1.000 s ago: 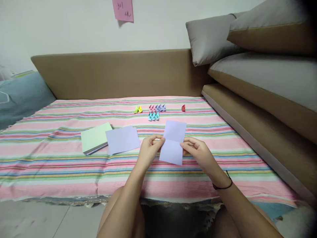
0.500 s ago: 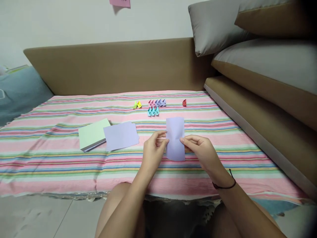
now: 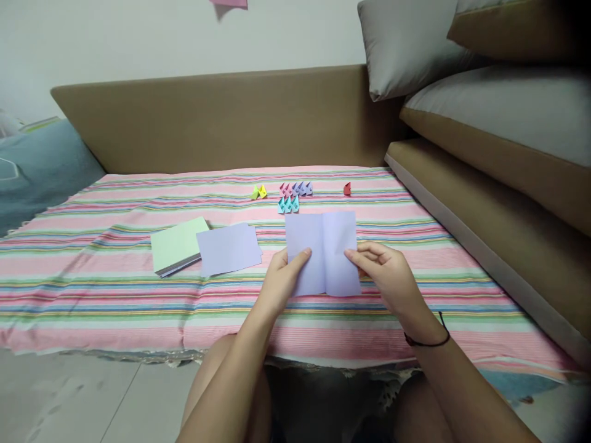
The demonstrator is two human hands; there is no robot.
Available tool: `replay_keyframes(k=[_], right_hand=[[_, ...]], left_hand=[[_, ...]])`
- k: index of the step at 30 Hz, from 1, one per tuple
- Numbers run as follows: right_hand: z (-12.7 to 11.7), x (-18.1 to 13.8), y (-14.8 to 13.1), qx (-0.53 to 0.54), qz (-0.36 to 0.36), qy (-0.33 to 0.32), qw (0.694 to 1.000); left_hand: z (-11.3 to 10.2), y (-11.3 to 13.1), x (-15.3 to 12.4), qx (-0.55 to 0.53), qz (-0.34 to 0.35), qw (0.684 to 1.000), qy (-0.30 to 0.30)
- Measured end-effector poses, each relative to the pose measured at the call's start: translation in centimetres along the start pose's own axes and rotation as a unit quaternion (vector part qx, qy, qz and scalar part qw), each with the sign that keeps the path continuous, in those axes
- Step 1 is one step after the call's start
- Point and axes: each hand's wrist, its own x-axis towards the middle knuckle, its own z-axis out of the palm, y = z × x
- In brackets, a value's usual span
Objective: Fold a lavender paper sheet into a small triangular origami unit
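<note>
Both hands were pinched on a lavender rectangular paper sheet (image 3: 323, 252), opened flat with a vertical crease down its middle and held just above the pink striped cloth (image 3: 115, 295) that covered the bed. Left hand (image 3: 284, 277) gripped the sheet's 9 o'clock edge, thumb on top and fingers closed beneath. Right hand (image 3: 385, 277) gripped the 3 o'clock edge the same way, with a thin black band (image 3: 427, 338) on its wrist. At 9 o'clock from the held sheet, near it, a second loose lavender sheet (image 3: 228, 248) lay on the cloth, overlapping a paper stack with a pale green top sheet (image 3: 178, 246). At 12 o'clock lay small folded paper pieces: a blue cluster (image 3: 287, 204) nearest, a pink and purple row (image 3: 295, 188) behind it, a yellow-green pair (image 3: 258, 192) toward 11 o'clock. A single red folded piece (image 3: 346, 189) lay apart at 1 o'clock. A grey pillow (image 3: 406, 43) sat far off at 1 o'clock.
</note>
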Motion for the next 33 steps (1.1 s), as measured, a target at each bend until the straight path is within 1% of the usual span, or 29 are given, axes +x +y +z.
replay_keyframes(k=[2, 5, 7, 10, 12, 15, 19, 23, 26, 31, 33], right_hand=[[-0.6, 0.2, 0.0, -0.022, -0.03, 0.014, 0.999], [-1.3, 0.4, 0.0, -0.024, -0.049, 0.016, 0.998], [-1.4, 0.4, 0.0, -0.02, -0.048, 0.014, 0.999], [-1.5, 0.6, -0.1, -0.017, -0.052, 0.013, 0.998], [-1.6, 0.7, -0.1, -0.022, -0.075, 0.022, 0.997], [-2.0, 0.7, -0.2, -0.021, -0.111, 0.019, 0.993], [-2.1, 0.4, -0.5, -0.013, -0.088, 0.007, 0.996], [-1.8, 0.4, -0.5, -0.021, -0.076, 0.009, 0.997], [-1.7, 0.5, -0.4, -0.02, -0.05, 0.002, 0.999], [-2.3, 0.5, -0.5, -0.053, -0.078, 0.005, 0.996], [-2.4, 0.4, -0.6, -0.053, -0.076, 0.001, 0.996]], left_hand=[[-0.7, 0.2, 0.2, 0.044, 0.019, 0.998, 0.026], [-1.4, 0.6, 0.2, 0.09, 0.036, 0.995, 0.031], [-1.6, 0.8, 0.1, 0.079, 0.039, 0.996, 0.02], [-1.9, 1.1, 0.0, 0.029, 0.042, 0.999, -0.017], [-2.2, 1.2, -0.1, 0.017, 0.05, 0.998, -0.039], [-2.6, 1.4, -0.2, 0.033, 0.068, 0.995, -0.059], [-2.6, 1.5, -0.2, 0.026, 0.074, 0.996, -0.053], [-2.3, 1.5, -0.2, 0.028, 0.058, 0.997, -0.031], [-2.3, 1.5, -0.2, 0.032, 0.054, 0.997, -0.034], [-2.6, 1.8, -0.3, 0.034, 0.071, 0.995, -0.057], [-2.7, 1.9, -0.3, 0.03, 0.085, 0.994, -0.063]])
